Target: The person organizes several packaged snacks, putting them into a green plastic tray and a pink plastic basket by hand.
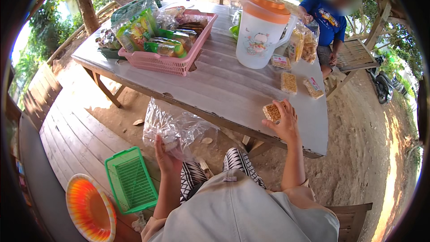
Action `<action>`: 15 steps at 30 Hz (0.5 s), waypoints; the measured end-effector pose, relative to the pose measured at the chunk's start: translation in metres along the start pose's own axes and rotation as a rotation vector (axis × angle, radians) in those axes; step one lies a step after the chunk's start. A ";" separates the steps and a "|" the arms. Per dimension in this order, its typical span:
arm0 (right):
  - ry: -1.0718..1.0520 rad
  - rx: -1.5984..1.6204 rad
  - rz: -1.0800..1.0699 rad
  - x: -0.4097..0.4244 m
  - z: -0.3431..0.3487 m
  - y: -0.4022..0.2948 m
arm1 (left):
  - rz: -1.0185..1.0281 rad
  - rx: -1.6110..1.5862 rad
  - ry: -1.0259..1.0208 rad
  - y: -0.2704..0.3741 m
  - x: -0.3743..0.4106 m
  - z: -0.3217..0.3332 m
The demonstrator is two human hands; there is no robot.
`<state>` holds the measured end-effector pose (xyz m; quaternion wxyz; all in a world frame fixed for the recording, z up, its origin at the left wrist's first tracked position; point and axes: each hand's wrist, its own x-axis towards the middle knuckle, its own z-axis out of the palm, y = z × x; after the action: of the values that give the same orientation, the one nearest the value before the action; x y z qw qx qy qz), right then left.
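Note:
My left hand (169,161) grips a crinkled clear plastic bag (159,124) above my lap, in front of the table edge. A pale bit shows in the bag's lower part, too blurred by the film to name. At the table's near right, my right hand (285,121) has its thumb and fingers around a wrapped puffed-grain snack block (271,112). Just beyond it lie another snack block (288,83), a tilted one with a pink label (313,88), and a third labelled block (281,61) beside the pitcher.
A plastic pitcher (257,37) with an orange lid stands on the wooden table (228,87). Packaged snacks fill a pink basket (154,63). Snack bags (307,45) stand right of the pitcher. On the left bench are a green basket (132,181) and an orange bowl (90,205). A person (324,20) sits beyond.

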<state>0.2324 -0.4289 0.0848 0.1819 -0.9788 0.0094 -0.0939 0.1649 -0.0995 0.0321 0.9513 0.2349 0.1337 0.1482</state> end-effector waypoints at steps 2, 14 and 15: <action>0.019 0.075 -0.081 0.001 -0.002 0.002 | -0.009 -0.024 0.025 -0.004 0.001 -0.001; -0.349 2.151 -0.038 -0.009 0.007 -0.022 | -0.080 -0.034 0.024 -0.007 -0.003 0.003; -0.375 2.192 -0.056 -0.013 0.006 -0.029 | -0.081 -0.032 0.030 -0.007 -0.003 0.004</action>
<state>0.2203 -0.3987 0.0879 0.9446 -0.2871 -0.1285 0.0941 0.1650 -0.1084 0.0330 0.9581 0.2119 0.1547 0.1152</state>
